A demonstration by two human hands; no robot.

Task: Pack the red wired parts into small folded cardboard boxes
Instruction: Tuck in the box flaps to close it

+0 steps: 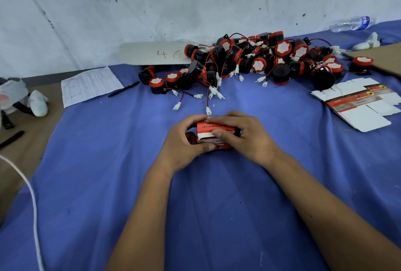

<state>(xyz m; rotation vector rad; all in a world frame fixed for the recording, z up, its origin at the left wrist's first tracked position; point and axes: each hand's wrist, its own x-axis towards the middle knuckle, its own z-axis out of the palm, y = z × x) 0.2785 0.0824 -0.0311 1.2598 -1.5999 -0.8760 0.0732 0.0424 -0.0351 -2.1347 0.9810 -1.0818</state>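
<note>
We hold a small red and white printed cardboard box [213, 135] between our left hand [184, 143] and right hand [243, 138], fingers curled round it. Beyond the grip lies a pile of black and red round wired parts [249, 62] on the blue cloth [130, 162]. Right of the grip lie flat unfolded cardboard boxes [358, 103].

**Where things lie on our table**

We hold the box [214, 135] between both hands at the centre. Behind it sprawls the heap of wired parts [249, 62]; flat boxes [358, 105] lie right, a sheet [90, 85] and pen [123, 89] left.
</note>
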